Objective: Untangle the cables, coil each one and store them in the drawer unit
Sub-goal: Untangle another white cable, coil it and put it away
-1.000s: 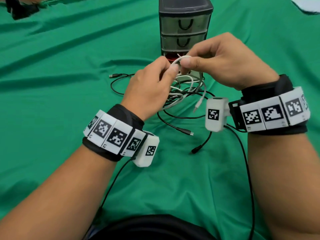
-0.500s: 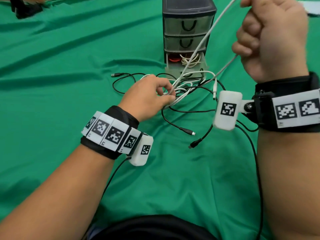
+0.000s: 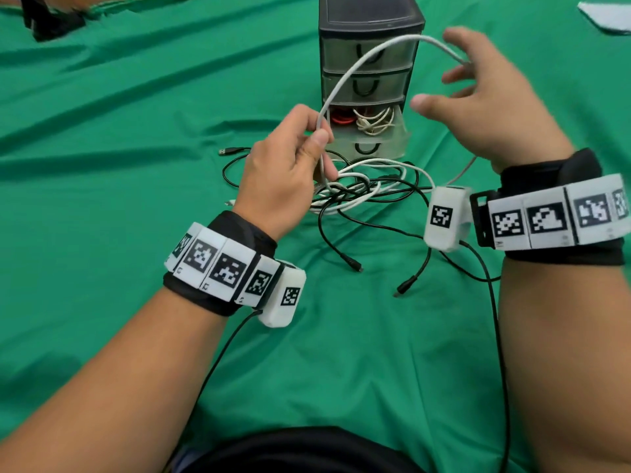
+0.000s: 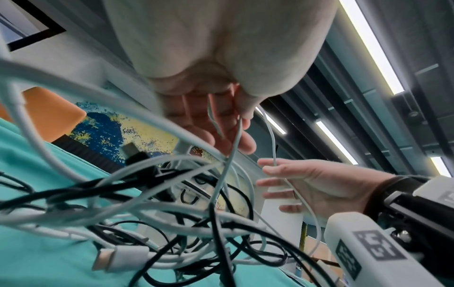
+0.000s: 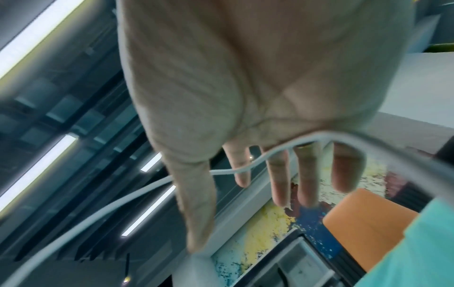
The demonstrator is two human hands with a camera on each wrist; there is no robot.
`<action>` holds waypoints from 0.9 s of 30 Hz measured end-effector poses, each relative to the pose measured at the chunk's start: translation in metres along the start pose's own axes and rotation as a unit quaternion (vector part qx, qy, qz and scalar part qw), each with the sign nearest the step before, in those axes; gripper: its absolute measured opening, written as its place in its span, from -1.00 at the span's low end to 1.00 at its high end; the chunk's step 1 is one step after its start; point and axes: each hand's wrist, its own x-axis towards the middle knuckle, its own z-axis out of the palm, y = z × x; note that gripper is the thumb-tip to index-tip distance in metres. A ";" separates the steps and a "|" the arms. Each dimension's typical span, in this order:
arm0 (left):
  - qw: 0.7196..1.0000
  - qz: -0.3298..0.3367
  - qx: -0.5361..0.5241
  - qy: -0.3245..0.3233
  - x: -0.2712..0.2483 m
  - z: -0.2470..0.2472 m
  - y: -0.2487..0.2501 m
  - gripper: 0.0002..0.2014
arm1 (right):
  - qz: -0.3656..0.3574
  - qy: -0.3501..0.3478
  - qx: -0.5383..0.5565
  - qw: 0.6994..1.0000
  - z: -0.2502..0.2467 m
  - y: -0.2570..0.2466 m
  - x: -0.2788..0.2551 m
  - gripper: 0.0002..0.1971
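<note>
A white cable (image 3: 396, 39) arcs up from my left hand (image 3: 317, 138), which pinches it between thumb and fingers, across to my right hand (image 3: 454, 80). The right hand's fingers are straight and spread, and the cable only lies across them (image 5: 245, 169). Below the left hand a tangle of white and black cables (image 3: 358, 189) lies on the green cloth. Behind it stands the dark drawer unit (image 3: 370, 15). Its bottom drawer (image 3: 372, 145) is pulled out and holds a red coil (image 3: 341, 118) and a white coil (image 3: 375, 123). The left wrist view shows the tangle (image 4: 172, 203) close up.
Loose black cable ends (image 3: 355, 267) (image 3: 406, 286) trail toward me from the tangle, and a USB plug (image 3: 227, 151) lies to its left. A dark object (image 3: 51, 22) sits at the far left, a white sheet (image 3: 607, 15) at the far right. Green cloth covers the table.
My right hand, raised in a fist pulling the white cable, has come down and opened. My left hand has lifted off the tangle while still pinching the cable.
</note>
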 end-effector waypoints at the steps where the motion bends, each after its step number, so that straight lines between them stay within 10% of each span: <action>1: 1.000 -0.009 0.010 -0.002 0.000 0.000 -0.001 -0.89 | -0.026 -0.009 -0.018 0.999 0.000 -0.003 -0.002 -0.18; 5: 0.995 -0.032 0.089 -0.040 -0.002 0.001 -0.001 -0.91 | -0.125 -0.046 -0.078 0.988 0.002 -0.022 -0.012 0.04; 11: 0.982 -0.003 0.169 -0.089 0.000 0.003 0.005 -0.79 | -0.250 -0.113 -0.062 0.960 0.018 -0.042 -0.019 -0.19; 17: 0.986 0.025 0.146 -0.072 -0.001 0.004 0.000 -0.55 | -0.166 -0.143 -0.030 0.975 0.032 -0.043 -0.021 -0.82; 27: 0.989 -0.015 0.131 -0.067 0.000 0.004 -0.014 -0.72 | -0.189 -0.086 0.095 0.974 0.017 -0.047 -0.024 -0.77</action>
